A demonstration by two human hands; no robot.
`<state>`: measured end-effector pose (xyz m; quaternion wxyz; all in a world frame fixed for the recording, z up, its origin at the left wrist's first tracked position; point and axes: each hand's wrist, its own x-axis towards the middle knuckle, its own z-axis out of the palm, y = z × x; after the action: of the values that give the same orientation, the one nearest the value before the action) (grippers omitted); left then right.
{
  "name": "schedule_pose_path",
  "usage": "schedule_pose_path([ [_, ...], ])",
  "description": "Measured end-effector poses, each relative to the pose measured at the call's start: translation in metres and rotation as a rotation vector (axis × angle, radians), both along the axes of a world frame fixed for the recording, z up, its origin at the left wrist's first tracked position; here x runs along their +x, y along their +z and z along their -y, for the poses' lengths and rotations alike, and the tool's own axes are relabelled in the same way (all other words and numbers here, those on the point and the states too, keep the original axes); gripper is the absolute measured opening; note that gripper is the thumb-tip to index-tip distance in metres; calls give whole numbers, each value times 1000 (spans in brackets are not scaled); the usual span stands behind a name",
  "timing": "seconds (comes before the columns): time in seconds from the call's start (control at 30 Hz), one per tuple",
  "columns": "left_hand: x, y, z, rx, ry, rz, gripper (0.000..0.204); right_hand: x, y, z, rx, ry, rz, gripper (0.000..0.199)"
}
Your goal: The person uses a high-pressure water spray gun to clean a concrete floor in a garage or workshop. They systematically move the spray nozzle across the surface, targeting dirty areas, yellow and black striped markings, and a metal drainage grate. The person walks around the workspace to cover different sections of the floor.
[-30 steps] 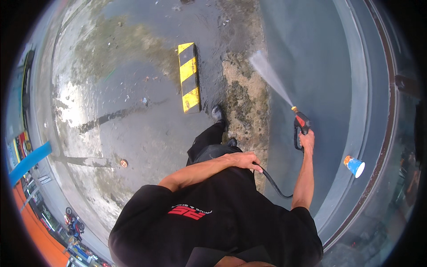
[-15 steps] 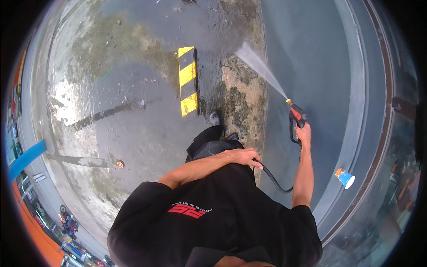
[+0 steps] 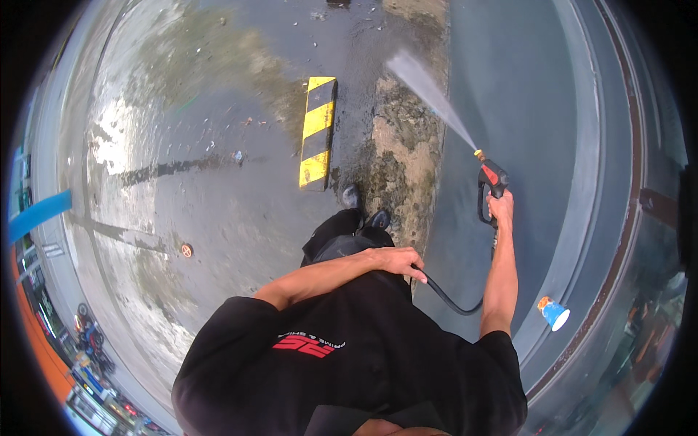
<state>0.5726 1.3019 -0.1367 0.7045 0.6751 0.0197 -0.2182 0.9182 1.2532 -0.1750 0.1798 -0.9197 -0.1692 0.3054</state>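
Observation:
In my right hand (image 3: 501, 207) is a black and red pressure washer gun (image 3: 492, 178), the fingers wrapped round its grip. From its yellow nozzle a fan of water (image 3: 436, 99) shoots up and to the left, over the edge of the grey ledge onto the stained concrete (image 3: 404, 131). My left hand (image 3: 398, 260) is closed on the black hose (image 3: 449, 296) in front of my waist. The hose loops from there to the right, passing behind my right forearm toward the gun.
A yellow and black wheel stop (image 3: 318, 134) lies on the wet floor ahead of my shoes (image 3: 351, 196). Along the right runs a smooth grey ledge (image 3: 509, 87). A blue and white paper cup (image 3: 553, 313) is at its right side. Parked motorcycles (image 3: 89, 330) appear far left.
My view has turned slightly, so the wheel stop looks tilted and the cup sits lower and farther left. The spray and gun appear slightly higher in view. Both hands keep their holds.

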Motion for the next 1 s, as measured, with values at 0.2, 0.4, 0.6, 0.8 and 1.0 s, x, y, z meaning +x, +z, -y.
schedule_pose_path([
  [0.2, -1, -5, 35, 38, 97, 68, 61, 9, 4, -9, 45, -17, -148, 13],
  [0.4, 2, -27, 76, -38, 82, 70, 54, 9, -20, 7, -27, 99, -247, 14],
  [0.6, 8, -35, 96, -23, 66, 64, 53, -8, -27, 5, -57, 129, -255, 13],
  [0.8, 19, -43, 112, -31, 93, 107, 47, -13, -3, -22, -46, 190, -180, 12],
  [1.0, 32, -45, 116, -77, 59, 58, 41, -2, 8, -39, 14, 240, -179, 12],
])
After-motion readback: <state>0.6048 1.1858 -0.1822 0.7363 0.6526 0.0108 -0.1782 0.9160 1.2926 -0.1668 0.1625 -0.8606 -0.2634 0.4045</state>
